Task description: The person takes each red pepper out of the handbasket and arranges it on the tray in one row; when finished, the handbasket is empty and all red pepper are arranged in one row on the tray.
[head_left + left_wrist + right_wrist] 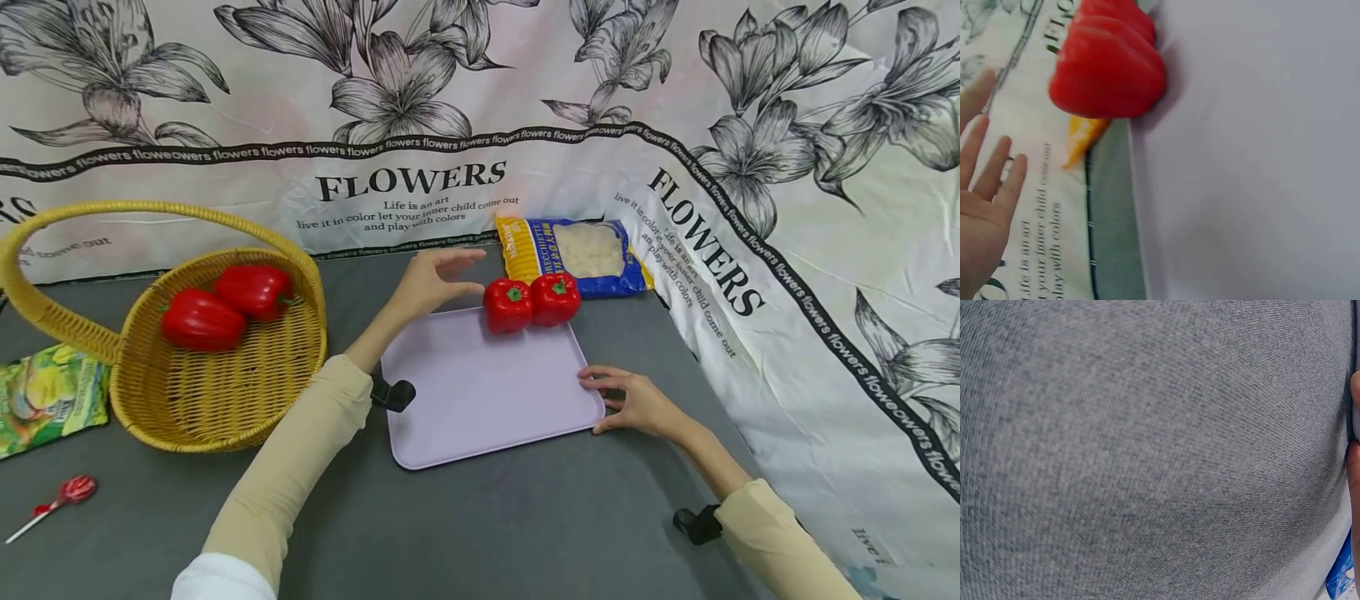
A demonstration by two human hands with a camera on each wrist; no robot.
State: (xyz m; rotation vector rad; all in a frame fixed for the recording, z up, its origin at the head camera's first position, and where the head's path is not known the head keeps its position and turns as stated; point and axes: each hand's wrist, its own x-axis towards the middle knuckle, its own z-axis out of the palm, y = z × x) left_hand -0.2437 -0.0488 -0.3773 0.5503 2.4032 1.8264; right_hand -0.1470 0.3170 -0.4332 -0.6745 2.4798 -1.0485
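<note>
Two red bell peppers (531, 302) stand side by side at the far right part of a pale lilac tray (480, 392). Just left of them my left hand (435, 279) is held over the tray's back edge, thumb and fingers spread and apart from the peppers. In the left wrist view the same hand (985, 206) has nothing in it, and the nearer bell pepper (1110, 69) is beside it. My right hand (637, 406) holds the tray's right edge by the front corner, fingers bent at the rim; only fingertips (1355, 462) show in the right wrist view.
A yellow wicker basket (217, 392) with a tall handle stands at left, two red bell peppers (225, 308) inside. Beside it lie a green packet (52, 398) and a lollipop (63, 496). A blue and yellow pasta bag (585, 250) lies behind the tray, near the flowered cloth (420, 100).
</note>
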